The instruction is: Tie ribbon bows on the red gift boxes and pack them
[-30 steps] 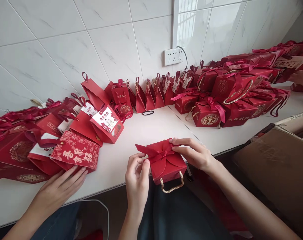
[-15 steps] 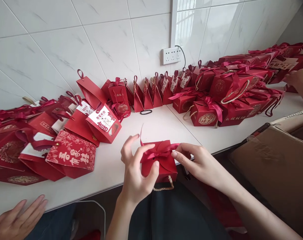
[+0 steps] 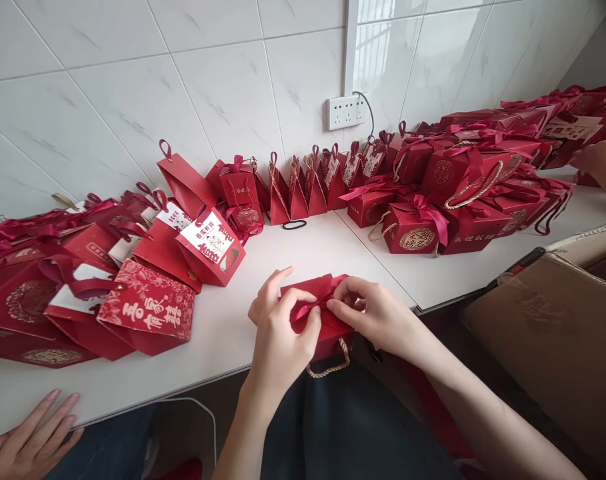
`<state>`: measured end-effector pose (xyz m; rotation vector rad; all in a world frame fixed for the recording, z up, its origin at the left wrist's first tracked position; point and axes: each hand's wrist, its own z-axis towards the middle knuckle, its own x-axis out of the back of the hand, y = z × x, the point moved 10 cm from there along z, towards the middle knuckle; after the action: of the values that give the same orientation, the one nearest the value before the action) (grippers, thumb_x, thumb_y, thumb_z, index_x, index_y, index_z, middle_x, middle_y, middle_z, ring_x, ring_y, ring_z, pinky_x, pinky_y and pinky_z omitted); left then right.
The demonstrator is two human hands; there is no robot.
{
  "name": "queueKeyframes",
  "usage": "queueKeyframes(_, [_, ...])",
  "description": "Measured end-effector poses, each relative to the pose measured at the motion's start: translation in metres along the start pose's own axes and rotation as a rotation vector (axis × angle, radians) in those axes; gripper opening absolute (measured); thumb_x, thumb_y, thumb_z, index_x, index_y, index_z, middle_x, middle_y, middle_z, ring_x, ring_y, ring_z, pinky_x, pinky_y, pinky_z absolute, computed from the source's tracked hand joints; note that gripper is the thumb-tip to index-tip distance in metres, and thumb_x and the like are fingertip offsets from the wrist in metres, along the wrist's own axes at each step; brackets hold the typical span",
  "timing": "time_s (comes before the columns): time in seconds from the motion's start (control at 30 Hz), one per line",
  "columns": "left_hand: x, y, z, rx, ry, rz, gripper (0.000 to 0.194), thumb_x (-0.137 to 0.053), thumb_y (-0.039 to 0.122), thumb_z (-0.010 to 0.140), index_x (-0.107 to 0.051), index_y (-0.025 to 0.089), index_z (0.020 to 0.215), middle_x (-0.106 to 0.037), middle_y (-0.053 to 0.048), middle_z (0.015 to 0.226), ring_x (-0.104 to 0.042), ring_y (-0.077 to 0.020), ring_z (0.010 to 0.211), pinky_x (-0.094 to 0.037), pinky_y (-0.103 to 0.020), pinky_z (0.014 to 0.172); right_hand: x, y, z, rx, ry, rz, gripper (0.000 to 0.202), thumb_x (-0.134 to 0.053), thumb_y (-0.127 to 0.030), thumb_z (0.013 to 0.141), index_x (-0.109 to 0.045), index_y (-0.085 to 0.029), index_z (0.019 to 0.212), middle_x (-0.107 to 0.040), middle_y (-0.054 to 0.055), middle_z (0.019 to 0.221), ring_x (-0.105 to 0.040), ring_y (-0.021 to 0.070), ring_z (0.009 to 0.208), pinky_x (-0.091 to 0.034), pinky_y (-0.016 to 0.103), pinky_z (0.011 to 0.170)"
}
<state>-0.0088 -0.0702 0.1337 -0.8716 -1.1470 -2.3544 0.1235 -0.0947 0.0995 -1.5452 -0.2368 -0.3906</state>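
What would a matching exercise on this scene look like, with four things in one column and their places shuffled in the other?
Things:
1. Socket panel
2. Bow ribbon
3. Black loop
4. Cardboard box

Places:
A. On the white tabletop, in front of the upright triangular boxes
B. To the right, at the near side of the tabletop
C. On the tiled wall
D. At the fingers of the left hand and right hand

Right pairs: 1-C, 2-D, 3-A, 4-B.
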Motion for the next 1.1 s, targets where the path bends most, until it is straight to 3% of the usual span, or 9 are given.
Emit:
queueKeyframes(0.13, [0.002, -0.011, 0.001, 0.095, 0.025, -0.045, 0.009, -0.056, 0.027, 0.079, -0.062, 0.023, 0.075, -0.05, -0.007, 0.129, -0.049, -0.0283, 0.12, -0.035, -0.05, 0.101, -0.008, 0.009, 0.008, 0.0, -0.126, 0.291, 0.026, -0.06, -0.04, 0.08, -0.054, -0.017, 0.07, -0.055, -0.002, 0.068, -0.048, 0.0106, 0.063, -0.039, 0.024, 0.062])
queueKeyframes(0.27, [0.002, -0.014, -0.002, 0.12, 0.025, -0.117, 0.009, -0.056, 0.03, 0.08, -0.062, 0.023, 0.08, -0.049, -0.007, 0.129, -0.048, -0.0272, 0.12, -0.038, -0.044, 0.098, -0.012, 0.019, 0.011, -0.031, -0.166, 0.497, 0.031, -0.063, -0.044, 0.078, -0.052, -0.016, 0.07, -0.053, -0.002, 0.068, -0.047, 0.0103, 0.065, -0.037, 0.024, 0.065])
queueKeyframes(0.37, [0.025, -0.019, -0.014, 0.139, 0.215, -0.193, 0.022, -0.055, 0.034, 0.08, -0.057, 0.023, 0.1, -0.05, -0.007, 0.124, -0.047, -0.0248, 0.118, -0.036, -0.038, 0.098, -0.012, 0.022, 0.011, -0.028, -0.151, 0.503, 0.033, -0.064, -0.046, 0.077, -0.051, -0.016, 0.07, -0.052, -0.003, 0.068, -0.046, 0.0103, 0.066, -0.035, 0.024, 0.065])
queueKeyframes(0.43, [0.041, -0.031, -0.026, 0.247, 0.349, -0.218, 0.021, -0.054, 0.038, 0.081, -0.054, 0.022, 0.095, -0.055, -0.004, 0.102, -0.052, -0.0208, 0.102, -0.038, -0.033, 0.089, -0.013, 0.021, 0.01, -0.016, -0.146, 0.466, 0.033, -0.063, -0.046, 0.078, -0.052, -0.016, 0.071, -0.051, -0.003, 0.069, -0.045, 0.0103, 0.067, -0.035, 0.024, 0.065])
queueKeyframes(0.47, [0.043, -0.038, -0.031, 0.317, 0.353, -0.232, 0.02, -0.052, 0.041, 0.082, -0.052, 0.021, 0.084, -0.053, -0.002, 0.086, -0.053, -0.0182, 0.088, -0.039, -0.03, 0.08, -0.013, 0.02, 0.01, -0.008, -0.149, 0.45, 0.033, -0.063, -0.046, 0.078, -0.052, -0.016, 0.071, -0.051, -0.003, 0.069, -0.045, 0.0103, 0.067, -0.034, 0.024, 0.065])
queueKeyframes(0.53, [0.034, -0.05, -0.036, 0.455, 0.241, -0.29, 0.035, -0.047, 0.049, 0.084, -0.042, 0.021, 0.064, -0.039, 0.002, 0.063, -0.042, -0.0138, 0.062, -0.035, -0.025, 0.06, -0.014, 0.018, 0.01, 0.007, -0.153, 0.427, 0.032, -0.062, -0.046, 0.079, -0.051, -0.017, 0.071, -0.05, -0.003, 0.07, -0.045, 0.0102, 0.067, -0.034, 0.024, 0.065])
queueKeyframes(0.6, [0.018, -0.056, -0.038, 0.546, 0.085, -0.38, 0.046, -0.047, 0.055, 0.082, -0.031, 0.021, 0.056, -0.027, 0.004, 0.056, -0.03, -0.0118, 0.053, -0.027, -0.025, 0.05, -0.015, 0.016, 0.01, 0.014, -0.149, 0.416, 0.034, -0.062, -0.047, 0.079, -0.051, -0.017, 0.072, -0.05, -0.003, 0.07, -0.045, 0.0103, 0.068, -0.034, 0.024, 0.065])
queueKeyframes(0.73, [0.002, -0.058, -0.034, 0.566, -0.062, -0.491, 0.047, -0.058, 0.055, 0.076, -0.032, 0.02, 0.056, -0.027, 0.004, 0.056, -0.028, -0.0098, 0.053, -0.025, -0.022, 0.048, -0.014, 0.015, 0.01, 0.017, -0.135, 0.42, 0.035, -0.061, -0.049, 0.079, -0.05, -0.017, 0.072, -0.051, -0.002, 0.071, -0.047, 0.0109, 0.068, -0.035, 0.025, 0.064])
queueKeyframes(1.1, [-0.023, -0.081, -0.034, 0.427, -0.03, -0.846, 0.04, -0.054, 0.046, 0.085, -0.033, 0.019, 0.062, -0.027, 0.005, 0.06, -0.025, -0.0091, 0.055, -0.026, -0.021, 0.05, -0.027, 0.031, 0.013, -0.035, -0.228, 0.835, 0.025, -0.066, -0.034, 0.078, -0.053, -0.016, 0.068, -0.049, -0.004, 0.064, -0.043, 0.0083, 0.061, -0.035, 0.024, 0.065])
